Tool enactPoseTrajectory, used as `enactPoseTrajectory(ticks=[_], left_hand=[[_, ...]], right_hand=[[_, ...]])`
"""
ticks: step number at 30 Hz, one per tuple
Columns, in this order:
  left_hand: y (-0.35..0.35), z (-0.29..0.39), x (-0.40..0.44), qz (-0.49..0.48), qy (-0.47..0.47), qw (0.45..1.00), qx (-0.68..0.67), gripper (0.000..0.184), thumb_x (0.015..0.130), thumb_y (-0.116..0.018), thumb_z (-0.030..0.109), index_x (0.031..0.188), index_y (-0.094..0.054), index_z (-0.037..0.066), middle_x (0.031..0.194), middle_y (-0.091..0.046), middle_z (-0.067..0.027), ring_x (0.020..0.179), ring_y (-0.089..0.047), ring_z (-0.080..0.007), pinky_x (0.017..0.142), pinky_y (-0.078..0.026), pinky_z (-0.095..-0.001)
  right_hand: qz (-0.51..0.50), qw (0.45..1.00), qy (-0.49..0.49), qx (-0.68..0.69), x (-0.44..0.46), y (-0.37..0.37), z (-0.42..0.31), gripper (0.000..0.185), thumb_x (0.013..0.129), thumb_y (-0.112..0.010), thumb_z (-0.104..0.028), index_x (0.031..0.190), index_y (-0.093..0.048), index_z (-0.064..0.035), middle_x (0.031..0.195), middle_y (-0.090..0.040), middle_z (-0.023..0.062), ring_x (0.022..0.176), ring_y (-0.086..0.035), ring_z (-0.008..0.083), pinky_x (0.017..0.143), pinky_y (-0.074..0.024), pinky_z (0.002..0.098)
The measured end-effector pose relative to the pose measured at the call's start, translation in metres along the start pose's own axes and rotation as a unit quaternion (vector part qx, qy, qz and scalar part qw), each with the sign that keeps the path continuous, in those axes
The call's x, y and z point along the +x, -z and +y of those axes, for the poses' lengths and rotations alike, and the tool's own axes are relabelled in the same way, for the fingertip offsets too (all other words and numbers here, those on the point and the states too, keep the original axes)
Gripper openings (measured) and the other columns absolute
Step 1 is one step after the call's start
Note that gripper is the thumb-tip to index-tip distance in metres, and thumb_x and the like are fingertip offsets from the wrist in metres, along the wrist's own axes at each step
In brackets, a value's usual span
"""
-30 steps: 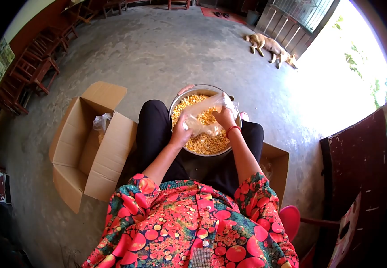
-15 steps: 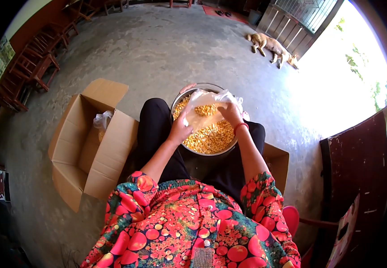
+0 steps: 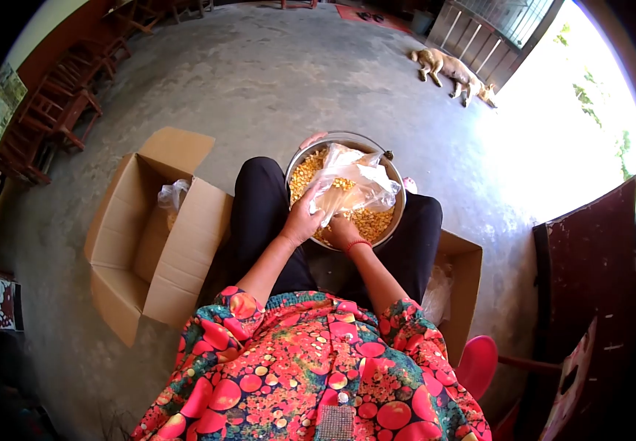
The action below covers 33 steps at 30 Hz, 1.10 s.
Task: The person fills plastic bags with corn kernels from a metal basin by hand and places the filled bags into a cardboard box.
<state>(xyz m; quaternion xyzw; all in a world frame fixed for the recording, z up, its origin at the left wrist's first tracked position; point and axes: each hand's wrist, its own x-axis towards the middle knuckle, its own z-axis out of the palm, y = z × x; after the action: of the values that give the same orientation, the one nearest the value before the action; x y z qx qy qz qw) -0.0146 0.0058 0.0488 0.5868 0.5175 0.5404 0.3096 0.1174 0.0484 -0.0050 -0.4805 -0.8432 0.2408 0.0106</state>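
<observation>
Between my knees stands a round metal pot (image 3: pixel 400 213) with corn kernels (image 3: pixel 304 173) in it. A clear plastic bag (image 3: pixel 362 184) lies open over the pot, with some kernels inside. My left hand (image 3: pixel 304 219) grips the bag's near left edge, fingers closed on it. Lower and to the right, my right hand (image 3: pixel 343 233), with a red bracelet at the wrist, reaches down into the kernels at the pot's near side. Its fingertips are hidden among the kernels, so I cannot tell whether they are closed.
An open cardboard box (image 3: pixel 123 239) with a tied plastic bag (image 3: pixel 173 195) stands at the left. Another box (image 3: pixel 465 283) holding plastic bags is by my right knee. A dog (image 3: pixel 454 72) lies near the doorway. Wooden chairs (image 3: pixel 64 114) line the left wall.
My right hand has let go of the bag's right side and moved down and left into the kernels. The bag has spread over the pot, still in my left hand.
</observation>
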Motion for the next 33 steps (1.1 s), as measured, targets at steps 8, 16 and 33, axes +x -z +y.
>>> enactPoseTrajectory(ticks=[8, 16, 33], left_hand=[[-0.005, 0.008, -0.009, -0.009, 0.011, 0.999, -0.04, 0.057, 0.065, -0.045, -0.001, 0.12, -0.031, 0.001, 0.114, -0.044, -0.0142, 0.105, -0.042, -0.0174, 0.087, -0.033, -0.0251], [-0.003, 0.015, -0.01, -0.019, 0.007, 0.998, 0.064, 0.053, 0.065, -0.052, 0.004, 0.116, -0.035, 0.0, 0.109, -0.046, -0.0196, 0.101, -0.046, -0.0261, 0.085, -0.036, -0.0293], [-0.005, 0.008, -0.012, -0.016, 0.033, 0.996, 0.078, 0.056, 0.063, -0.049, 0.003, 0.117, -0.035, 0.004, 0.107, -0.046, -0.0208, 0.099, -0.047, -0.03, 0.081, -0.04, -0.0312]], right_hand=[[-0.104, 0.994, -0.016, 0.015, -0.001, -0.002, 0.021, 0.03, 0.068, -0.049, -0.026, 0.093, -0.057, -0.0097, 0.091, -0.056, 0.0182, 0.088, -0.052, 0.0316, 0.077, -0.0403, 0.0358], [-0.096, 0.881, -0.178, 0.427, -0.017, 0.029, 0.027, 0.022, 0.07, -0.056, -0.024, 0.074, -0.055, -0.0023, 0.052, -0.047, 0.0019, 0.037, -0.043, 0.01, 0.033, -0.0329, 0.0224], [-0.068, 0.843, -0.118, 0.52, 0.023, 0.105, 0.011, 0.02, 0.074, -0.055, -0.021, 0.082, -0.054, -0.0021, 0.065, -0.052, 0.0047, 0.047, -0.046, 0.0091, 0.04, -0.037, 0.021]])
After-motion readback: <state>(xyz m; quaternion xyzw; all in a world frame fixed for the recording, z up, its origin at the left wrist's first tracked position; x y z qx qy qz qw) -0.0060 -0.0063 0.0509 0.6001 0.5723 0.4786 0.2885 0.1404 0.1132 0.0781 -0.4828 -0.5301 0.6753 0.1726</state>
